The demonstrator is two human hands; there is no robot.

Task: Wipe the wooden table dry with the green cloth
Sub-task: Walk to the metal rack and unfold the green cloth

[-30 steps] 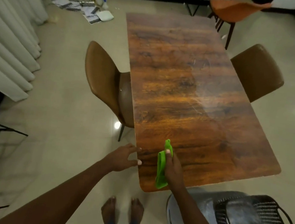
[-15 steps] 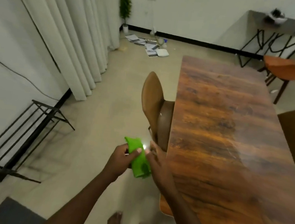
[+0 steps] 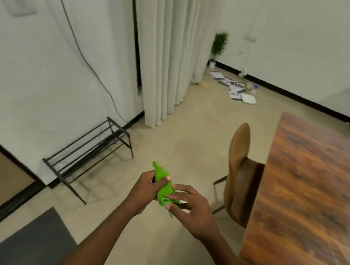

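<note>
Pinching the green cloth (image 3: pixel 164 188) between them, the left hand (image 3: pixel 145 189) and right hand (image 3: pixel 193 209) hold it over the floor, left of the wooden table (image 3: pixel 315 204); soft, light, probably best gripped bunched.

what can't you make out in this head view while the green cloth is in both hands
- Wooden table: right side cut off by the frame edge, so wetness there is unseen.
- Green cloth: partly covered by the left hand and right hand.
- Papers on the floor: too small to read.
</note>
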